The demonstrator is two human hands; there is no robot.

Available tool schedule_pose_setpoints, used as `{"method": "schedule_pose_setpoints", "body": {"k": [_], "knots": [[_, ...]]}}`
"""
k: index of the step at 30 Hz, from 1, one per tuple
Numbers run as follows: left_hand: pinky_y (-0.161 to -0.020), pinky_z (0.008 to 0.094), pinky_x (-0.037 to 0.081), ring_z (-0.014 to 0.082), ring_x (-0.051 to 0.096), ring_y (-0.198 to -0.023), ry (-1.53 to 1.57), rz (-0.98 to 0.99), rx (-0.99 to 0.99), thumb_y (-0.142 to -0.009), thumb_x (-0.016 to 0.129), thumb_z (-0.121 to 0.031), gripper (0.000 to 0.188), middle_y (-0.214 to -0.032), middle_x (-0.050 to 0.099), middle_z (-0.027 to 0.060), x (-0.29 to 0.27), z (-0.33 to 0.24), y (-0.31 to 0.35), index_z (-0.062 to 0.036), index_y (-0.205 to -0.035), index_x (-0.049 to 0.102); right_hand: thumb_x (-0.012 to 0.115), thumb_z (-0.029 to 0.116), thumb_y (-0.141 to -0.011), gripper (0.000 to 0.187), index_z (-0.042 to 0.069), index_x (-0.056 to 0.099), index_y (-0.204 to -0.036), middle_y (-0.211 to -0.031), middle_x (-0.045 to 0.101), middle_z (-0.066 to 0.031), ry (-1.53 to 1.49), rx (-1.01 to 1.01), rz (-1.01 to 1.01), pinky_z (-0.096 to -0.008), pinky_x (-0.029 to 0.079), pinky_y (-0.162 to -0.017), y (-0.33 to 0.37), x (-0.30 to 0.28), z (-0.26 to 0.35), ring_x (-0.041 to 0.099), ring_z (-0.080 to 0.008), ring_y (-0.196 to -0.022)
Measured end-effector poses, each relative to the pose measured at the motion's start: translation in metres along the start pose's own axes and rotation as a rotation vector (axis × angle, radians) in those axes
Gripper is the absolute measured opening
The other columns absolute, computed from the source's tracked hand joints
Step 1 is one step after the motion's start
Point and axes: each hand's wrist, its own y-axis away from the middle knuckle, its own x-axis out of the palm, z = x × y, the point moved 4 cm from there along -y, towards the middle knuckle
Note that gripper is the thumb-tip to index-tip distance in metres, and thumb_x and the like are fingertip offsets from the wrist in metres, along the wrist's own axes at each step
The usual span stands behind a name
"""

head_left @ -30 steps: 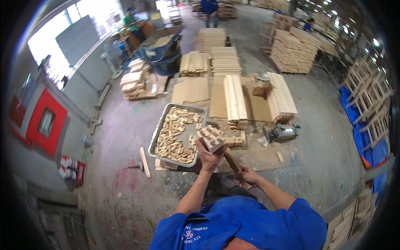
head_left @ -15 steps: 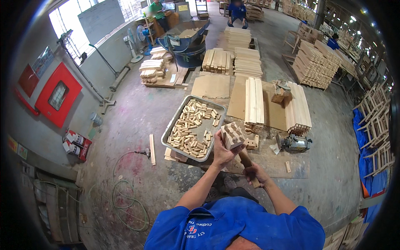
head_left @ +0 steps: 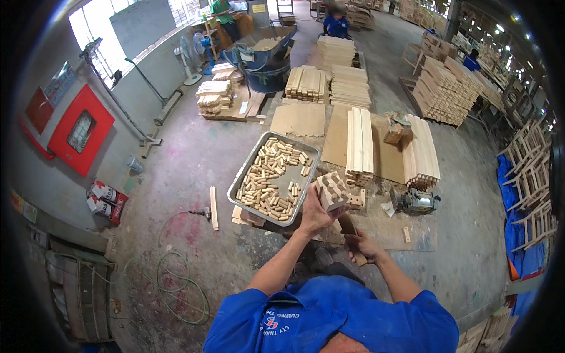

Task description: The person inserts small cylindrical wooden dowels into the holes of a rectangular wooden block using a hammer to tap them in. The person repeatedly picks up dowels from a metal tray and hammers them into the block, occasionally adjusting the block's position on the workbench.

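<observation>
Since the earlier frame, your left hand (head_left: 313,213) raised the clenched wooden block (head_left: 332,190) slightly; your right hand (head_left: 363,246), lower and rightward, gripped a wooden handle (head_left: 349,228) angled up toward it.

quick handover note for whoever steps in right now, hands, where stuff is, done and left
Left hand: raised, gripping a wooden block with dowels standing in its holes.
Right hand: lower, gripping a dark tool handle; its head is hidden.
Metal tray of loose dowels sits on the floor ahead, left of the block.
Done: several dowels are in the block.
Left: many dowels in the tray.
</observation>
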Motion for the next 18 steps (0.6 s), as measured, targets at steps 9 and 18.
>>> {"method": "schedule_pose_setpoints", "body": {"k": [9,18], "knots": [[-0.091,0.0478,0.059,0.0361,0.074,-0.108,-0.065,-0.065,-0.040,-0.079,0.101,-0.038,0.093,-0.121,0.071,0.0189,-0.006,0.001,0.009,-0.0050,-0.139,0.038,0.067,0.022,-0.106,0.040,0.002,0.056,-0.139,-0.092,0.066,-0.0090,0.848,-0.577,-0.373,-0.0354,0.057,-0.068,0.136,0.020,0.185,0.066,-0.0155,-0.073],[-0.088,0.0498,0.058,0.0367,0.072,-0.104,-0.055,-0.100,0.015,-0.079,0.100,-0.044,0.092,-0.114,0.069,0.0176,0.004,-0.005,0.004,-0.0062,-0.137,0.040,0.067,0.025,-0.106,0.038,0.003,0.050,-0.132,-0.093,0.065,-0.0168,1.208,-0.820,-0.428,-0.0452,0.054,-0.068,0.164,0.049,0.182,0.069,-0.0266,-0.076]]}}
